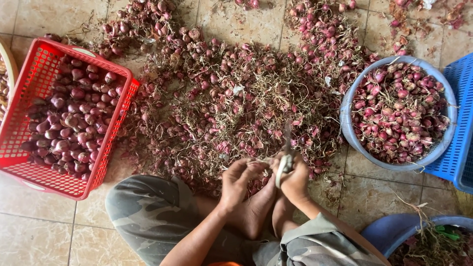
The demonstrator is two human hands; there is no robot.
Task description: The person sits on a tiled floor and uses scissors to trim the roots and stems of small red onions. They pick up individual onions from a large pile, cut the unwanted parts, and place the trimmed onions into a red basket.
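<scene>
— How far had they got, from where you stood?

— Partway, I'd judge. The red basket [29, 162], off beyond the left hand [238, 181], was well filled with clean, glossy purple shallots [69, 123]. But the big heap of untrimmed shallots [231, 98] lay spread over the tiled floor [44, 231] just ahead of both hands, tangled with dry roots and stalks. Plenty left.

— And the hands?

— The right hand [295, 180] was clenched around a knife [286, 152], blade pointing away from the person towards the heap. The left hand was curled close beside it, fingers pinching something small between the two; I took it for a shallot, though the fingers hid it.

— What else was about?

— A grey-blue tub [347, 123] beyond the right hand, full of reddish bulbs with papery skins and stalks on, and a blue crate [460, 123] touching its far side. Nearer the right elbow, another blue tub [389, 231] held scraps.
</scene>
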